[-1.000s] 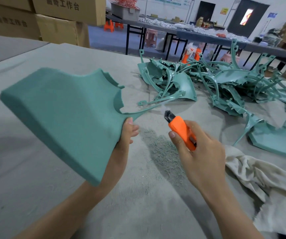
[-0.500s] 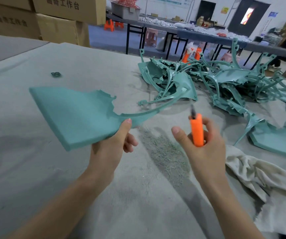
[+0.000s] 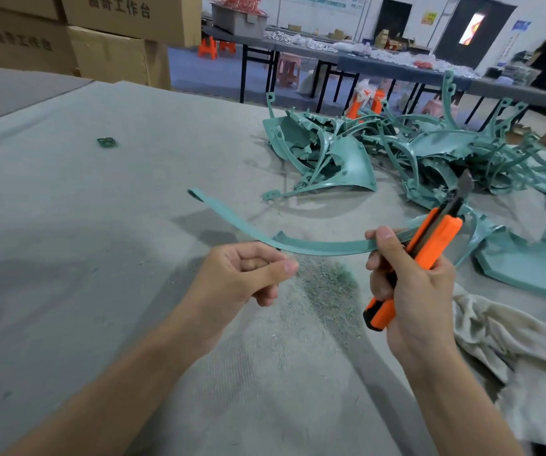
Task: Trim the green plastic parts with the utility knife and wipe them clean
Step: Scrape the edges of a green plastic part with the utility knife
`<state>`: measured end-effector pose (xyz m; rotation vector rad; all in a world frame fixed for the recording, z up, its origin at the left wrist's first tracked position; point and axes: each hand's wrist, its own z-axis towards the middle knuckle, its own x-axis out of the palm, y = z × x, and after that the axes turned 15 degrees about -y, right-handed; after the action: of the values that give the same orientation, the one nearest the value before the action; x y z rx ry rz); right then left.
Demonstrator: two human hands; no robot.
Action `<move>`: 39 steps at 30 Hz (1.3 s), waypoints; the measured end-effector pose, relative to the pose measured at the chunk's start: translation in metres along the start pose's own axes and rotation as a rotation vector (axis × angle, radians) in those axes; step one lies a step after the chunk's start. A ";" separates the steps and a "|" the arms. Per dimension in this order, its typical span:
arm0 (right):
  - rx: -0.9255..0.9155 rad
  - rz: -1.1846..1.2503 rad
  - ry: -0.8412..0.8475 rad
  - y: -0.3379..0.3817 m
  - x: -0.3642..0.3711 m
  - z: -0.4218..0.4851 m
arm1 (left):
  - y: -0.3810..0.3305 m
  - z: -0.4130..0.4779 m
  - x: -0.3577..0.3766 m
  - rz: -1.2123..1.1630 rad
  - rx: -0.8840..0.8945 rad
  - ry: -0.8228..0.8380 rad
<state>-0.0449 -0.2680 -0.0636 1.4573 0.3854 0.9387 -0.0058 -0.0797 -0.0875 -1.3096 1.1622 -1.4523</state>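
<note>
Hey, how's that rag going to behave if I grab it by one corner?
Probably floppy: the rag lies in loose crumpled folds on the table, so it should drape rather than hold shape. Likely light, since it looks like thin fabric. It may drag shavings lying beside it.

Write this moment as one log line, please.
left hand: holds green part | right hand: grips utility knife, blade out | rag: on table

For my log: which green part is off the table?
The curved green part the left hand holds up; the other green parts lie on the table.
</note>
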 end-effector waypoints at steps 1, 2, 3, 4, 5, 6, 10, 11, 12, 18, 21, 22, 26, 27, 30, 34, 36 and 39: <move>-0.003 0.005 -0.008 0.000 -0.001 0.000 | 0.000 -0.001 0.000 0.038 0.025 0.020; -0.001 0.014 -0.015 0.000 -0.001 0.001 | -0.001 -0.002 0.000 0.076 0.050 0.036; 0.005 0.026 -0.021 0.000 -0.001 0.001 | -0.001 -0.002 0.001 0.115 0.077 0.046; 0.015 0.041 -0.027 0.000 -0.002 0.002 | 0.000 -0.002 0.001 0.159 0.108 0.047; 0.028 0.059 -0.032 0.000 -0.002 0.003 | 0.000 -0.003 0.001 0.208 0.146 0.032; 0.042 0.083 -0.037 0.000 -0.002 0.004 | 0.002 -0.003 0.001 0.262 0.193 -0.014; 0.108 0.169 -0.023 0.002 -0.004 0.008 | 0.003 0.000 0.000 0.437 0.454 -0.377; 0.125 0.177 -0.018 0.003 -0.005 0.009 | 0.001 0.001 -0.001 0.446 0.504 -0.433; 0.141 0.185 -0.012 0.003 -0.006 0.011 | 0.000 0.003 -0.003 0.449 0.544 -0.479; 0.192 0.289 0.006 0.006 -0.009 0.017 | -0.008 0.002 -0.013 0.355 0.642 -0.565; 0.179 0.329 0.008 0.008 -0.010 0.017 | -0.013 0.002 -0.018 0.343 0.737 -0.405; 0.184 0.344 -0.006 0.009 -0.010 0.018 | -0.014 0.001 -0.019 0.289 0.713 -0.343; 0.177 0.361 -0.057 0.010 -0.013 0.023 | -0.014 -0.003 -0.017 0.155 0.515 -0.200; 0.180 0.361 -0.064 0.010 -0.013 0.025 | -0.014 -0.005 -0.016 0.139 0.477 -0.154; 0.203 0.364 -0.080 0.008 -0.015 0.027 | -0.013 -0.005 -0.013 0.117 0.392 -0.016; 0.178 0.345 -0.074 0.008 -0.015 0.026 | -0.013 -0.004 -0.011 0.042 0.313 -0.035; 0.159 0.319 -0.047 0.008 -0.013 0.023 | -0.013 -0.004 -0.010 -0.015 0.252 -0.080; 0.120 0.228 0.037 0.008 -0.009 0.018 | -0.016 -0.004 -0.010 -0.081 0.161 -0.127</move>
<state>-0.0398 -0.2877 -0.0567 1.6195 0.3106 1.1417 -0.0084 -0.0660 -0.0746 -1.3279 0.9004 -1.4660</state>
